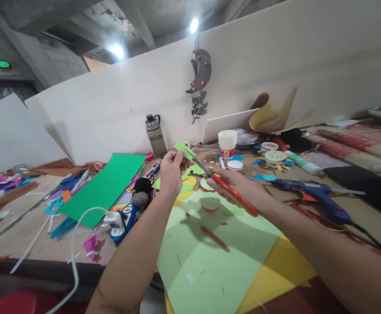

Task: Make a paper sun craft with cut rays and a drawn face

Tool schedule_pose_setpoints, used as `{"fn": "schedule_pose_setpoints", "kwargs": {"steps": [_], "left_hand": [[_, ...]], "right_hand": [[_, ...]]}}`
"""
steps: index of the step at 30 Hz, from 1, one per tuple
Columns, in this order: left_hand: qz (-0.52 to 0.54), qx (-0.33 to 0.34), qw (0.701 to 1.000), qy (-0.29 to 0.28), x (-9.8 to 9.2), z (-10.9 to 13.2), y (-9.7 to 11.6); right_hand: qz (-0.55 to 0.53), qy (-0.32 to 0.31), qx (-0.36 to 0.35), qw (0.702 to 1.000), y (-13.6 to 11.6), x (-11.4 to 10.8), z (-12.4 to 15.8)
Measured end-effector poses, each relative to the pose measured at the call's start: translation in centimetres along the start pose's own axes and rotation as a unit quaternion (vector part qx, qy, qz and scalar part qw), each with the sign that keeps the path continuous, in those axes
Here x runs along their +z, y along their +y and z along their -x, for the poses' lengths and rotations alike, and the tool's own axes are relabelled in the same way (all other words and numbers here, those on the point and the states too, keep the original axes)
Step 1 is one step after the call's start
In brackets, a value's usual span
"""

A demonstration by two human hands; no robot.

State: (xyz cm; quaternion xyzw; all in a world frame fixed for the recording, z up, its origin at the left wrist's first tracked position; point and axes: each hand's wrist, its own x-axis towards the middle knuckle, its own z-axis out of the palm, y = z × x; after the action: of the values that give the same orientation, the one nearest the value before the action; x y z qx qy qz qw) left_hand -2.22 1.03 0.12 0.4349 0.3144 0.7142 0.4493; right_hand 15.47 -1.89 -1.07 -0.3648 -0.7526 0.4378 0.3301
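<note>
My left hand (pixel 173 170) pinches a small piece of bright green paper (pixel 183 149) above the table. In my right hand (pixel 231 181) is a pair of scissors (pixel 233 192) with red handles, their blades reaching the paper's edge. Below both hands lies a large pale green sheet (pixel 206 266). On it rest a red pencil (pixel 214 237), a small round disc with a red rim (pixel 210 203) and little scraps. More green and yellow paper pieces (pixel 190 181) lie just past my left hand.
A blue glue gun (pixel 321 196) with a cord lies at right. Paper cups (pixel 227 141) and a water bottle (pixel 155 137) stand at the back. At left are a dark green sheet (pixel 112 187), a blue power strip (pixel 123 224) and a white cable (pixel 73 257).
</note>
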Motion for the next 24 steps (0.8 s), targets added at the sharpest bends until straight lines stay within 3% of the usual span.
{"fn": "schedule_pose_setpoints", "kwargs": {"steps": [24], "left_hand": [[-0.001,-0.01,1.0,0.0,0.14,0.11,0.31]], "right_hand": [[-0.01,0.0,0.007,1.0,-0.61,0.09,0.23]]}}
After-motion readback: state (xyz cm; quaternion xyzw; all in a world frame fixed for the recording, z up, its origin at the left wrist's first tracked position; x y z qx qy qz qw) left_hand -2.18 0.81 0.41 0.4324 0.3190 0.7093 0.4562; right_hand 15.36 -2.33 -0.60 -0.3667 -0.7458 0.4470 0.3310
